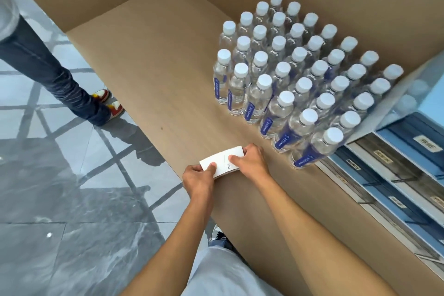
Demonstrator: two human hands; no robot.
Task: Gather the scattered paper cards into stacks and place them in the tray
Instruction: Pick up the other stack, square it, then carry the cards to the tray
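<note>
A stack of white paper cards (222,160) lies at the near left edge of the brown table (168,67). My left hand (198,179) grips the stack's near left end, thumb on top. My right hand (249,162) holds its right end, with fingers wrapped over the far edge. The top card shows a small printed mark near the middle. No loose cards show elsewhere on the table. Long trays (394,175) with blue and clear compartments and small labels run along the right side.
Several rows of clear water bottles (300,79) with white caps stand on the table's right half. Another person's legs in jeans and red-and-white shoes (72,84) stand on the grey tiled floor (60,199) at left. A brown wall rises behind the table.
</note>
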